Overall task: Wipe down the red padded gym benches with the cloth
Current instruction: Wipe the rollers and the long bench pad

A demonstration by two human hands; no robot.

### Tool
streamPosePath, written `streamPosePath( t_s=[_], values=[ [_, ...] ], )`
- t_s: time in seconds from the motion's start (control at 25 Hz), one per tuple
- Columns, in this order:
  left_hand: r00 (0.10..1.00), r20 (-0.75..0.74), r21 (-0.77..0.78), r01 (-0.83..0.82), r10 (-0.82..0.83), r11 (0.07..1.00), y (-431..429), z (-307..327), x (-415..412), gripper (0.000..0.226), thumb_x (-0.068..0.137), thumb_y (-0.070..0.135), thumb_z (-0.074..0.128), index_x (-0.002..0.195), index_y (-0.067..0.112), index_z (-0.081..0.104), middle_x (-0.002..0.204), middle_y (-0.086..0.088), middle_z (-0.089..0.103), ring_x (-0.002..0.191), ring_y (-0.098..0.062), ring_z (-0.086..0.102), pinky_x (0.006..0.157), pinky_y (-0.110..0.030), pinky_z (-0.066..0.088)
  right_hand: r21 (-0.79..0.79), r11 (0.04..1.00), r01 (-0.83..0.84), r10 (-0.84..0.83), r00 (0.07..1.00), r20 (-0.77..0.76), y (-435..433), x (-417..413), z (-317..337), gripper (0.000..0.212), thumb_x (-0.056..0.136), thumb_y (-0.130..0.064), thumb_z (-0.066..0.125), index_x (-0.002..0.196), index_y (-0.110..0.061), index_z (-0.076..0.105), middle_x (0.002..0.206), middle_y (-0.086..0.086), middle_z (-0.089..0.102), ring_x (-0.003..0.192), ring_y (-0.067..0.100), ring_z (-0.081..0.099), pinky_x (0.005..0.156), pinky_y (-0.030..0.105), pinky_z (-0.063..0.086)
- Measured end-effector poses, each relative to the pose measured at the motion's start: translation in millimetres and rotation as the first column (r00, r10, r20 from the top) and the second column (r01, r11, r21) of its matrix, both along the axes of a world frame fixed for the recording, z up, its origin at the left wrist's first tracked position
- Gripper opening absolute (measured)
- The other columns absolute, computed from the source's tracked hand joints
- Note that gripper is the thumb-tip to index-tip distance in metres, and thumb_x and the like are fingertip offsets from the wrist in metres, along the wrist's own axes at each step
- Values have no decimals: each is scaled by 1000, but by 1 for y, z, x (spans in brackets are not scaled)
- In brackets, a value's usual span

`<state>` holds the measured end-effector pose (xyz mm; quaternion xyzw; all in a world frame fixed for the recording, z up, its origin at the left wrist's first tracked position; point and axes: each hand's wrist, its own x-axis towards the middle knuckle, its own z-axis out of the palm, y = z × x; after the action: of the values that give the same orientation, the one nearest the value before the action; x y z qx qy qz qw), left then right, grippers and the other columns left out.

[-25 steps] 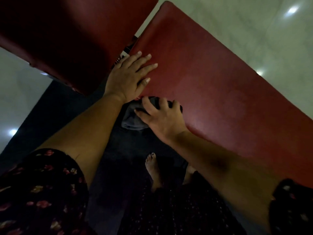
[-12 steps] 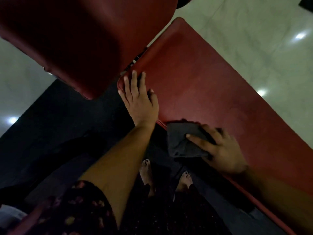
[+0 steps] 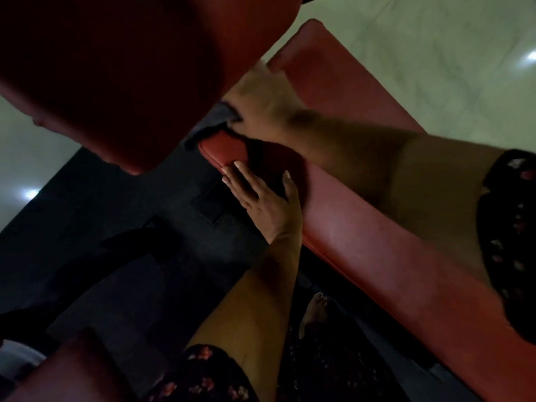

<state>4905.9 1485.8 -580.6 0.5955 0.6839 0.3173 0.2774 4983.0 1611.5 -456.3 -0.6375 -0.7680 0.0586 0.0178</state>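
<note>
We are mid-wipe on the long bench (image 3: 362,236). Our right hand (image 3: 261,97), motion-blurred, presses the cloth (image 3: 216,118) at the bench's far end near the corner; we cannot tell whether the fingers curl round it. Our left hand (image 3: 266,204) rests with fingers straight on the near edge, holding nothing. No wipe marks show, so coverage cannot be judged. The upper pad (image 3: 130,68) appears untouched by either hand.

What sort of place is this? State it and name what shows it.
Probably a gym or fitness room. A long red padded bench runs beside a second red pad, a dark mat lies under them, and the floor is pale and polished.
</note>
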Motion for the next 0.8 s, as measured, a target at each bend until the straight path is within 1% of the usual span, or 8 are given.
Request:
streamPosePath(
  t_s=[0.08,0.16,0.24,0.36,0.4,0.56,0.68,0.8],
  values=[
    [1000,-6,-4,6,-6,1000,0,0,0,88,95,52,45,154,4,1,163,-19,2,150,-34,1,121,-46,16,7,979,-202,201,977,67,2,0,-6,61,88,-42,60,144,-29,39,143,10,41,129,40,37,97,57,39],
    [997,-77,32,-15,17,999,2,0,0,84,97,53,40,154,2,5,162,-17,5,150,-35,5,118,-53,25,0,970,-245,244,967,78,4,25,-12,68,85,-46,63,146,-32,37,144,10,41,125,45,40,91,59,40],
    [972,-227,87,-33,52,996,-1,1,0,78,98,51,35,152,-1,13,160,-13,9,148,-33,10,116,-57,26,-13,988,-155,156,986,59,6,40,-18,67,85,-42,65,145,-34,37,143,10,39,120,45,44,85,54,45],
    [919,-393,120,34,16,992,5,4,2,73,97,45,33,153,3,13,160,-15,8,148,-32,8,120,-56,3,11,996,86,-87,995,43,1,16,-19,58,89,-34,62,143,-34,39,144,9,37,119,41,43,85,50,46],
    [912,-411,128,50,7,991,10,7,4,72,97,43,34,154,5,12,161,-17,8,149,-32,7,119,-53,-4,17,997,77,-77,997,24,-3,8,-19,57,90,-32,60,143,-36,39,144,9,36,120,40,43,86,50,46],
    [910,-393,109,-95,130,990,39,21,26,69,98,35,35,154,2,15,162,-19,12,150,-32,11,120,-55,3,5,980,-199,197,976,88,-8,44,-14,64,93,-28,58,147,-46,29,151,9,27,119,41,43,82,45,48],
    [867,-493,115,-13,69,993,41,17,34,68,99,44,32,156,9,19,162,-15,17,150,-28,15,120,-55,9,10,1000,21,-23,986,166,4,83,-15,59,94,-28,57,145,-46,33,151,9,27,121,44,41,81,48,48],
    [834,-552,94,54,7,994,41,13,36,70,97,57,27,157,21,18,162,-16,16,150,-32,15,118,-56,6,-29,957,289,-284,951,122,10,83,-11,61,92,-27,60,144,-44,35,149,8,27,125,41,38,86,49,48]
  ],
)
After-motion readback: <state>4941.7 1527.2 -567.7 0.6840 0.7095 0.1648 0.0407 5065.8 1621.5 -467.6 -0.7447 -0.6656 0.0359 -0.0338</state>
